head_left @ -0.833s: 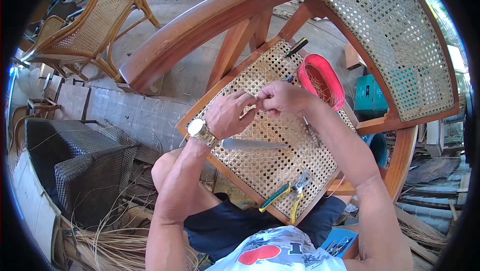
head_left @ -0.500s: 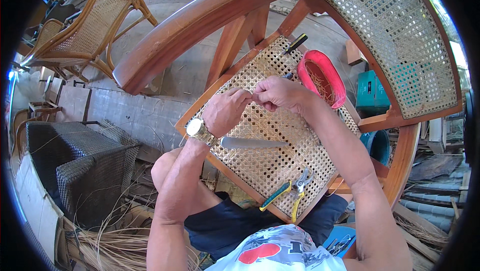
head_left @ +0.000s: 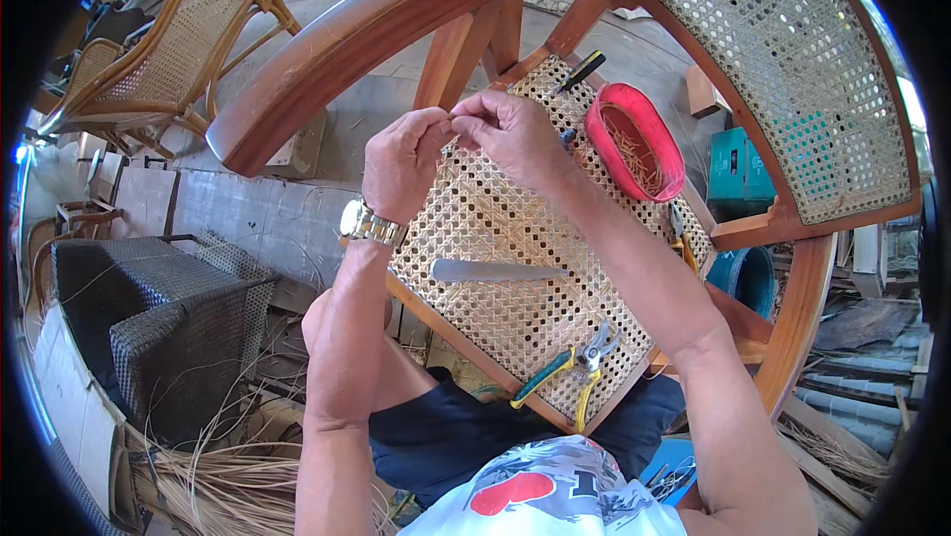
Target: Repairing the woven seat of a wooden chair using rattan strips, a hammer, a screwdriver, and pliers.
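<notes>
Over the far left part of a woven cane chair seat (head_left: pixel 515 323), my left hand (head_left: pixel 404 164) and my right hand (head_left: pixel 510 140) meet fingertip to fingertip. Both are closed in a pinch; whatever lies between the fingers is too small to make out. Below them a flat grey metal blade (head_left: pixel 495 269) rests on the weave. Pruning shears (head_left: pixel 586 366) with green and yellow handles lie near the seat's front corner. Beyond my right forearm stands a red oval container (head_left: pixel 600 150) holding cane scraps. A tool with a black and yellow handle (head_left: pixel 584 70) lies beside it.
The chair's curved wooden arm (head_left: pixel 396 31) arches across the far side, with a cane back panel (head_left: pixel 792 90) at right. A rattan chair (head_left: pixel 168 51) stands far left, a dark wicker piece (head_left: pixel 183 338) nearer. Cane strands (head_left: pixel 228 486) lie lower left; a teal box (head_left: pixel 738 174) sits right.
Both hands have moved left and slightly farther away, still pinched together. The seat and tools appear shifted only slightly in the picture.
</notes>
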The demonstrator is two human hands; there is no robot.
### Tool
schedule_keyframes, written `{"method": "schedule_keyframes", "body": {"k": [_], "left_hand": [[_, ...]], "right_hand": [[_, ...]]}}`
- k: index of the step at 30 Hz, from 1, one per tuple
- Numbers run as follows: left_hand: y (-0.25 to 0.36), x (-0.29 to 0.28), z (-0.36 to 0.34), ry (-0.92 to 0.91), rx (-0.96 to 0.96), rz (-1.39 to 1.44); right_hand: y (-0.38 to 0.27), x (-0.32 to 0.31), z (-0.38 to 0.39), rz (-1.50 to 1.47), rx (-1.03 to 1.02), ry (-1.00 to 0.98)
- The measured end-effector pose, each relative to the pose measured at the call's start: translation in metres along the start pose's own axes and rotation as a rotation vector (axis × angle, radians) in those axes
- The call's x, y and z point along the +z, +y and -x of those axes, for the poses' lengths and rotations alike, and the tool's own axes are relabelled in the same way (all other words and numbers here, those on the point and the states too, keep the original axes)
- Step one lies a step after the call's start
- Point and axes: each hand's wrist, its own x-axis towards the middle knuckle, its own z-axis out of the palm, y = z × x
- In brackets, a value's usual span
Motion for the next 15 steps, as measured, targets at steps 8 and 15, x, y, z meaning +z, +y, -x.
{"method": "schedule_keyframes", "body": {"k": [8, 15], "left_hand": [[-0.0029, 0.0021, -0.0034, 0.013, 0.05, -0.013], [-0.0005, 0.0012, -0.0002, -0.01, -0.087, 0.085]], "right_hand": [[-0.0006, -0.0004, -0.0066, 0.062, 0.026, -0.05], [-0.0031, 0.0044, 0.0001, 0.146, 0.018, -0.016]]}}
